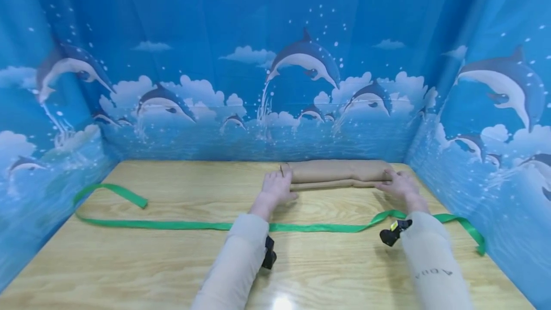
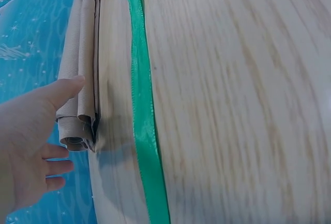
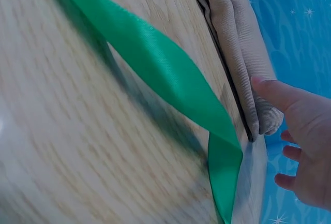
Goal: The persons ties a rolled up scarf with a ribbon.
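A tan rolled-up cloth (image 1: 336, 171) lies along the far edge of the table, with a loose flap along its near side. My left hand (image 1: 277, 188) is at its left end; in the left wrist view the thumb (image 2: 70, 87) lies over the roll and the other fingers extend past its end. At the right end is my right hand (image 1: 400, 185), whose thumb (image 3: 266, 87) touches the cloth while its fingers are spread loosely. Nearer than the roll, a long green ribbon (image 1: 172, 225) stretches across the table, passing under both forearms.
The wood-grain table (image 1: 129, 267) is bounded at the back and sides by a blue dolphin-print curtain (image 1: 206, 61). The ribbon's left end curls back on itself; its right part twists up off the surface. Black wrist cameras (image 1: 390, 236) hang beneath the sleeves.
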Available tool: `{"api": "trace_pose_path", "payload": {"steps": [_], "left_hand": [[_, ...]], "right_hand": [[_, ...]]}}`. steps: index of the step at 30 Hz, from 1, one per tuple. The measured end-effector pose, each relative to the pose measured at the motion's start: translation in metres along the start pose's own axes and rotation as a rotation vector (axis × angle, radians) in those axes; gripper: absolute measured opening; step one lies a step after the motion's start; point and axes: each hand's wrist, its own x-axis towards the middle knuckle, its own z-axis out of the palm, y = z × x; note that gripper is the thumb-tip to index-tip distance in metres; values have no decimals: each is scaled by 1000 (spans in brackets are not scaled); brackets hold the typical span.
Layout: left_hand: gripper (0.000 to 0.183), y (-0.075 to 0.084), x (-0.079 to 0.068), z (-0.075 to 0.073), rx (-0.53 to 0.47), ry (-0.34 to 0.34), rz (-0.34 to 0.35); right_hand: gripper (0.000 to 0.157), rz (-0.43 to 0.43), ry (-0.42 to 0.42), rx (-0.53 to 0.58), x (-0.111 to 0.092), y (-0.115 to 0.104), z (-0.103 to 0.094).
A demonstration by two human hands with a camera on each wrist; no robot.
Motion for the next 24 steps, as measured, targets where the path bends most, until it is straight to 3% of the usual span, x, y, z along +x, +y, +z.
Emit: {"api": "trace_pose_path", "payload": {"steps": [5, 9, 18, 24], "left_hand": [[96, -1, -1, 4, -73, -20, -34], [91, 0, 1, 6, -111, -33, -36], [79, 4, 4, 3, -186, -71, -41], [79, 4, 3, 5, -216, -84, -43]], "right_hand": [[79, 6, -21, 77, 1, -1, 5], [77, 27, -49, 134, 3, 4, 7], [88, 28, -81, 141, 7, 3, 6], [81, 15, -76, 163, 5, 0, 7]]}}
